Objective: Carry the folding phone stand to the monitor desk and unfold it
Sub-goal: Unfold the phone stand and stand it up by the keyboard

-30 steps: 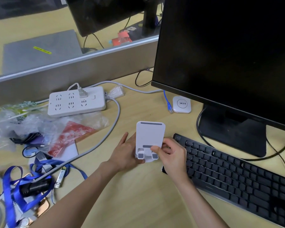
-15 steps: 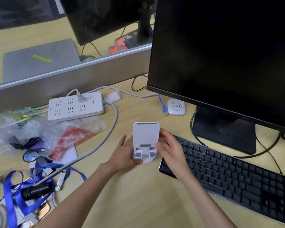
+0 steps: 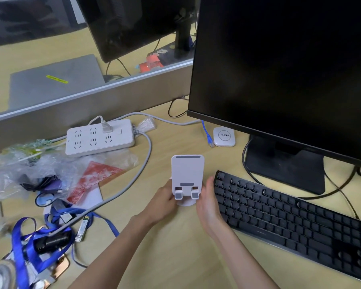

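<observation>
The white phone stand (image 3: pixel 187 174) stands unfolded on the wooden desk (image 3: pixel 175 253), its back plate raised, its two small hooks at the front and its round base on the surface. My left hand (image 3: pixel 162 202) holds its lower left side. My right hand (image 3: pixel 208 202) rests against its lower right side, fingers curled behind the plate. The stand sits just left of the black keyboard (image 3: pixel 290 222) and in front of the dark monitor (image 3: pixel 279 69).
A white power strip (image 3: pixel 99 137) with a grey cable lies at the back left. Plastic bags, a red sheet (image 3: pixel 94 180) and blue lanyards (image 3: pixel 27 247) clutter the left. A small white router (image 3: pixel 224 136) sits by the monitor foot (image 3: pixel 283 163). A grey partition runs behind.
My right hand has slid from the front hooks to the stand's right side. The stand now sits lower, its base on the desk. The camera view has shifted a little.
</observation>
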Demonstrator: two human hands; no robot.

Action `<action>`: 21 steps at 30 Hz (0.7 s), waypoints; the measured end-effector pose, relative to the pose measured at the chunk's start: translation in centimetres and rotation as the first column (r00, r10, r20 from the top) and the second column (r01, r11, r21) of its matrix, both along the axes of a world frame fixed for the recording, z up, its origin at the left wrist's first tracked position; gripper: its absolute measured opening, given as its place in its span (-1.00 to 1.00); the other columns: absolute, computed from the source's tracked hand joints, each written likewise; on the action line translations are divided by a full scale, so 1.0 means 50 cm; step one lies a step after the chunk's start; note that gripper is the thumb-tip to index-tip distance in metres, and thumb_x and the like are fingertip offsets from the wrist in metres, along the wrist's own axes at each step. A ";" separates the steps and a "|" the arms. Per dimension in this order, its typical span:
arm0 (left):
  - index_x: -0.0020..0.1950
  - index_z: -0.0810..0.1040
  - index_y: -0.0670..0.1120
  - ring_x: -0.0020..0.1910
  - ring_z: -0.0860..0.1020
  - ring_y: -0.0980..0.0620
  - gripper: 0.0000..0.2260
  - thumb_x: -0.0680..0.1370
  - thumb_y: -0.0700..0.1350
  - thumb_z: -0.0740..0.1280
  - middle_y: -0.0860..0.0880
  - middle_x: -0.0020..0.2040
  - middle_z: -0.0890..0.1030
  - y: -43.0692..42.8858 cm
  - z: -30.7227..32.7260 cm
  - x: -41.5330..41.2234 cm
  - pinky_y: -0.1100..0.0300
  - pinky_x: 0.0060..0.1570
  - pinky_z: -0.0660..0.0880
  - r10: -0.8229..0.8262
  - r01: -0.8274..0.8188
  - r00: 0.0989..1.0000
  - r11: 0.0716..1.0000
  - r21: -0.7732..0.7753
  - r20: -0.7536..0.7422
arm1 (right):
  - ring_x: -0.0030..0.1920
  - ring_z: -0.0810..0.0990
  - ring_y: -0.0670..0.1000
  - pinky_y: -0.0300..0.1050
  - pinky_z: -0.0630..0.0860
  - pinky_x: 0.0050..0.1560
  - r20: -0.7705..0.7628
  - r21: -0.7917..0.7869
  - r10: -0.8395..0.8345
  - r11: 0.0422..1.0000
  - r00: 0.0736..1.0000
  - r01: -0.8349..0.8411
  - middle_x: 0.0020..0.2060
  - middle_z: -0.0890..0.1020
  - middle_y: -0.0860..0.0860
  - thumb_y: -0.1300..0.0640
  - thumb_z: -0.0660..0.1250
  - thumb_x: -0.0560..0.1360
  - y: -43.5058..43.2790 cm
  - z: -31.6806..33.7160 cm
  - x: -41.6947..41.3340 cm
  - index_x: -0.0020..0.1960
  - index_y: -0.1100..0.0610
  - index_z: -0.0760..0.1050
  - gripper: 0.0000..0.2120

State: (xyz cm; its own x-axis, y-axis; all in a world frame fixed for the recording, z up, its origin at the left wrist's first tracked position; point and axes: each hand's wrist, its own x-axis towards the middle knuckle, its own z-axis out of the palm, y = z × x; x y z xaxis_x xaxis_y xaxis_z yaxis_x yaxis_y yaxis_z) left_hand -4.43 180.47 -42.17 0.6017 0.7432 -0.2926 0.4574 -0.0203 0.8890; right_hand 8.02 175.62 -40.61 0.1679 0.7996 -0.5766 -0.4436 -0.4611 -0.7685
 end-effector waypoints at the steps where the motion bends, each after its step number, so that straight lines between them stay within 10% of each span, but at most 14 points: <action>1: 0.11 0.43 0.14 0.00 0.43 0.49 -0.67 0.41 -0.07 0.06 0.26 0.06 0.51 -0.001 -0.004 -0.001 0.55 -0.11 0.31 0.002 -0.002 1.000 1.000 -0.008 0.000 | 0.14 0.54 -0.12 -0.16 0.33 0.24 -0.003 0.005 -0.010 1.000 1.000 0.010 0.12 0.63 0.00 -0.18 -0.24 0.57 -0.001 -0.001 -0.002 0.15 0.01 0.52 -0.41; 21: 0.22 0.43 0.11 0.07 0.48 0.36 -0.61 0.42 0.01 0.06 0.23 0.16 0.54 -0.019 -0.022 -0.008 0.52 -0.05 0.36 0.026 -0.023 0.999 0.995 -0.098 0.036 | 0.12 0.55 -0.13 -0.12 0.31 0.30 0.049 -0.011 -0.059 0.998 0.997 0.060 0.08 0.65 -0.04 -0.15 -0.16 0.59 -0.024 -0.010 -0.008 0.05 -0.02 0.55 -0.48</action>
State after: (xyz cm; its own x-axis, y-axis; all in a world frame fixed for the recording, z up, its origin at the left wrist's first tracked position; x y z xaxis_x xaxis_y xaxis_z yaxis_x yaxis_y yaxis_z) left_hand -4.83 179.51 -43.28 0.5954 0.7266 -0.3427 0.4236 0.0785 0.9024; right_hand 7.63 174.42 -41.11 0.2429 0.7800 -0.5768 -0.4328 -0.4450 -0.7840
